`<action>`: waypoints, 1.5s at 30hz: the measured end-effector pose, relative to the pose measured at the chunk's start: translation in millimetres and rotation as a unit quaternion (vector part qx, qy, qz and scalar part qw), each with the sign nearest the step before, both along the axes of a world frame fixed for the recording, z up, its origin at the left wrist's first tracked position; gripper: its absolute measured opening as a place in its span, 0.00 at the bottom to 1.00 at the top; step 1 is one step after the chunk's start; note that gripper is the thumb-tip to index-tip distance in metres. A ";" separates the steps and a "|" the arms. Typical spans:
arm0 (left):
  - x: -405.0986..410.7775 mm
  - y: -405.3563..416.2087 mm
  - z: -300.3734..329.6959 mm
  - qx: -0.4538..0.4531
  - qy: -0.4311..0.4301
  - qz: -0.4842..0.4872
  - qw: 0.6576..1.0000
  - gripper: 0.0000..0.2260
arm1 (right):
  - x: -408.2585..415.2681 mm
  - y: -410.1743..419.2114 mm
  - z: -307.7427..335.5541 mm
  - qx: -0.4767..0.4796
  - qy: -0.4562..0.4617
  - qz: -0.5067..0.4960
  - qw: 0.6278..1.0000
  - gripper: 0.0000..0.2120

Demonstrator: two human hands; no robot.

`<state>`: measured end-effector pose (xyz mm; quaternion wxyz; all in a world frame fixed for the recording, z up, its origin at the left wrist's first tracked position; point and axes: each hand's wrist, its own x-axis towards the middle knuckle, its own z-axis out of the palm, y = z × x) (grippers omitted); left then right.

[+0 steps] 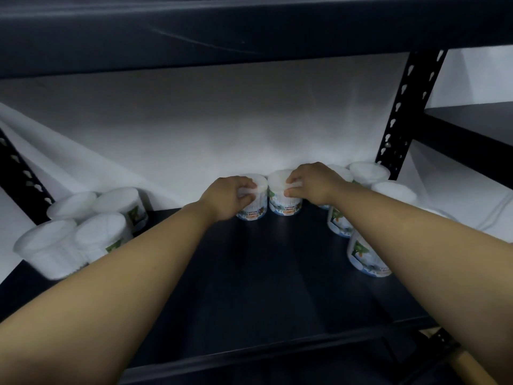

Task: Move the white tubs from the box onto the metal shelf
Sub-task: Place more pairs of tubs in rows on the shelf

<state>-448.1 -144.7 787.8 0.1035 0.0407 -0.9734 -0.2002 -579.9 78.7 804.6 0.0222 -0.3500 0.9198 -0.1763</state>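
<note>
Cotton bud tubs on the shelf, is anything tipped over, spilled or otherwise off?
Nothing stands out. The left hand and right hand each grip an upright cotton bud tub, left tub and right tub, side by side at the back of the metal shelf. The tubs at both sides stand upright, lids on.

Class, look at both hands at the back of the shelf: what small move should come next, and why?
Probably let go and draw both arms back. The left hand grips one tub and the right hand grips its neighbour; both tubs appear to stand upright on the metal shelf, side by side by the white backing, so seem placed.
</note>
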 end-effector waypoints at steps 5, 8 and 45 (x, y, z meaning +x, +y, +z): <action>-4.1 10.9 -2.2 0.020 0.006 0.009 1.000 0.16 | -6.6 8.4 -0.5 0.013 0.007 -0.002 1.000 0.23; -7.8 17.3 -3.0 0.025 0.013 0.009 1.000 0.16 | -11.0 15.3 -1.9 0.001 0.003 0.001 1.000 0.23; 182.3 -93.8 22.2 -0.044 0.025 0.173 0.984 0.22 | 149.1 -136.6 6.7 -0.030 -0.019 0.175 0.984 0.22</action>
